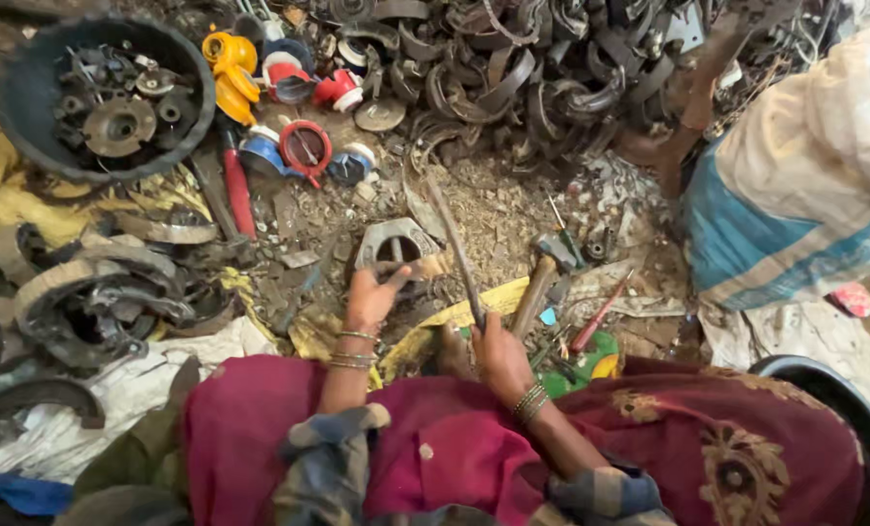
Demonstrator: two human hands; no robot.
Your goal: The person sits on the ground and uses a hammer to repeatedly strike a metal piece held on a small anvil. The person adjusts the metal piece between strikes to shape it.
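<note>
The left hand [372, 297] clasps a grey, arch-shaped metal casting [396, 244] lying on the gritty, scrap-strewn floor [493, 209], fingers curled over its near edge. The right hand [498, 356] is closed round a long, thin iron rod [457, 255] slanting beside the casting. I'd pin the casting flat and keep those fingers off the rod's tip.

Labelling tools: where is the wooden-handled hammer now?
Head view, centre-right: the wooden-handled hammer lies on the littered ground just right of the right hand, beside the red-handled screwdriver.
</note>
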